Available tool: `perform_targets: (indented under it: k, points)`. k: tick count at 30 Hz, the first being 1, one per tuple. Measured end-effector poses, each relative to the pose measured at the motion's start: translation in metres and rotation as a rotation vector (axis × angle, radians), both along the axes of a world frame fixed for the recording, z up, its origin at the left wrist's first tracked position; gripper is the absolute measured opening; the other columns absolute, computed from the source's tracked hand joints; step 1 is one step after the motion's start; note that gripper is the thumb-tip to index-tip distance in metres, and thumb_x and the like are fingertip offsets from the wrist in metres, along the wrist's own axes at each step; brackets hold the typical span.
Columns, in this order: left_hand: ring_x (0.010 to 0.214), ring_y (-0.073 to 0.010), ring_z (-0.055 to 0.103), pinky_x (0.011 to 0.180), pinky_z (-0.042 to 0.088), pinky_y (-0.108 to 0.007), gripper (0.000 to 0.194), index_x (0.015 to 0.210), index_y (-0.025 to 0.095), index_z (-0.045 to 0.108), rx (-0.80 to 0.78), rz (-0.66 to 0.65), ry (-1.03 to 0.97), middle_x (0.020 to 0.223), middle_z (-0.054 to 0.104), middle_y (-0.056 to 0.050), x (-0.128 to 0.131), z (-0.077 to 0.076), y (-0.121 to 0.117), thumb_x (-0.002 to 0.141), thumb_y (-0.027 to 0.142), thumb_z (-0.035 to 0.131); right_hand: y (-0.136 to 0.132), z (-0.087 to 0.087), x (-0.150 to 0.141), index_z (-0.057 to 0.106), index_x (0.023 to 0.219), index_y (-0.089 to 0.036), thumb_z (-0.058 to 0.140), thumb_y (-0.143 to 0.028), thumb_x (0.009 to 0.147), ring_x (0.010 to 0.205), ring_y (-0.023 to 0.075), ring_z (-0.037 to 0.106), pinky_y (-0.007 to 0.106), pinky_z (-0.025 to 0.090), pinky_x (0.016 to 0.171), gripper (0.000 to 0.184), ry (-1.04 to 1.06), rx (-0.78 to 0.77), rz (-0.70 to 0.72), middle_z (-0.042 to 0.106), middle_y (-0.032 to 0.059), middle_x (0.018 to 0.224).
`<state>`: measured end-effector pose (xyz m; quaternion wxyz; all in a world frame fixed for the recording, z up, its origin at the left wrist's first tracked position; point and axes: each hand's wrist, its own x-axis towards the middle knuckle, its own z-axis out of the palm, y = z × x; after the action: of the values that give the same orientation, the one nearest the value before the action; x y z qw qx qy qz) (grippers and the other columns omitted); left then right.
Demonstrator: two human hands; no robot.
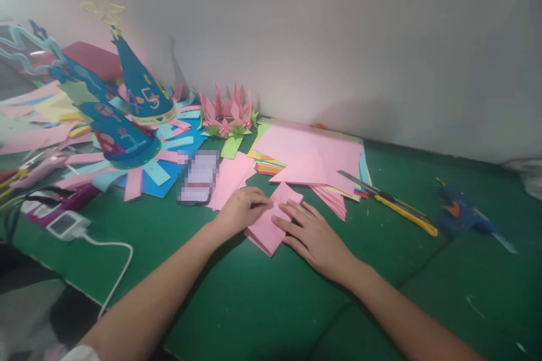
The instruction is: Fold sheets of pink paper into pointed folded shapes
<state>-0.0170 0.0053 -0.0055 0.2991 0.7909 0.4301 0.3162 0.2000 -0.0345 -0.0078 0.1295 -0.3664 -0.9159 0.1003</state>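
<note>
A folded piece of pink paper (267, 232) lies at a slant on the green table in front of me. My left hand (240, 210) is at its left edge, fingers curled together and pinching the paper. Across the right side of the same paper, my right hand (315, 237) rests palm down with its fingers stretched out and slightly apart, pressing on it. The fold's layers show at the lower end, while the fingertips cover part of the middle.
Behind the hands is a stack of coloured paper (309, 149), with a yellow utility knife (402, 211) on its right. A blue glue gun (463, 217) lies farther right. Leftward are a phone (199, 177), a pink paper crown (226, 115), blue cone hats (141, 84) and a white cable (129, 259).
</note>
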Motion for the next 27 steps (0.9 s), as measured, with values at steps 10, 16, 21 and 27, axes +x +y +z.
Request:
perform_targets:
  k: [10,16,21,27]
  points:
    - [0.083,-0.0142,0.061,0.075,0.048,-0.024,0.025,0.099,0.021,0.071,-0.13,-0.076,0.0,0.095,0.066,-0.005,-0.01,0.004,0.002,0.079,0.015,0.057,0.001,-0.002,0.002,0.049,0.131,-0.027,0.045,-0.033,0.093,0.13,0.0238,0.04,0.048,0.033,0.107,0.039,-0.005,-0.049,0.049,0.046,0.0066,0.14]
    - [0.088,-0.0156,0.057,0.076,0.046,-0.026,0.026,0.101,0.02,0.068,-0.118,-0.108,0.093,0.105,0.058,-0.006,-0.015,0.009,0.003,0.078,0.013,0.058,0.001,-0.001,0.001,0.048,0.133,-0.026,0.042,-0.034,0.094,0.131,0.0235,0.037,0.048,0.033,0.108,0.04,-0.031,-0.055,0.061,0.043,0.0059,0.142]
    - [0.094,-0.0168,0.056,0.08,0.045,-0.028,0.026,0.098,0.02,0.067,-0.12,-0.14,0.112,0.106,0.057,-0.005,-0.016,0.012,0.002,0.078,0.01,0.056,0.001,-0.001,0.001,0.048,0.133,-0.027,0.045,-0.034,0.093,0.132,0.0237,0.037,0.048,0.032,0.108,0.04,-0.023,-0.064,0.057,0.043,0.0056,0.142]
    - [0.1,-0.0176,0.055,0.083,0.045,-0.027,0.028,0.1,0.02,0.065,-0.123,-0.196,0.127,0.112,0.057,-0.005,-0.018,0.016,0.002,0.077,0.007,0.055,0.001,-0.002,0.001,0.045,0.135,-0.025,0.044,-0.034,0.094,0.133,0.0245,0.034,0.05,0.031,0.108,0.042,-0.049,-0.078,0.077,0.04,0.0058,0.144]
